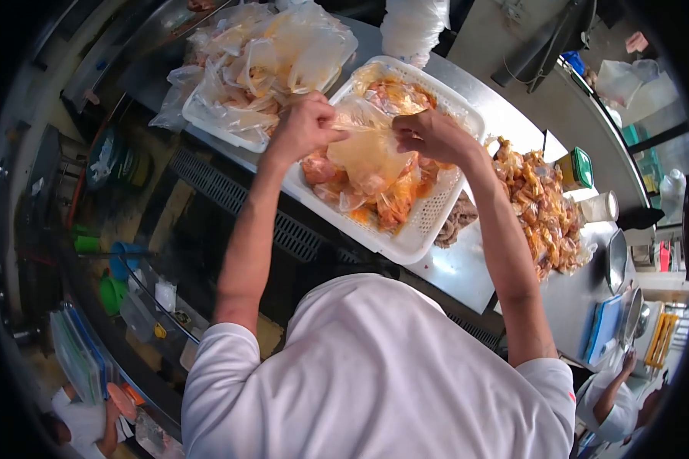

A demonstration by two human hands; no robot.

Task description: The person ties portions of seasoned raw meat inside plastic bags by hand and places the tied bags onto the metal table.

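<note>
A clear plastic bag [367, 157] is stretched between my two hands, above a white perforated basket [417, 243]. My left hand [306, 128] pinches the bag's left edge. On its right edge, my right hand [430, 136] has its fingers closed on the plastic. Reddish-orange marinated meat [394, 205] in clear plastic lies in the basket under the bag. The bag hides part of that meat. Whether the bag itself holds anything, I cannot tell.
Left of the basket stands another white tray [226, 134] heaped with bagged pale meat. Bagged marinated meat [540, 203] piles on the steel counter at right, near a green-lidded tub [581, 167] and a grey cloth [458, 220]. Co-workers [616, 398] appear at both lower corners.
</note>
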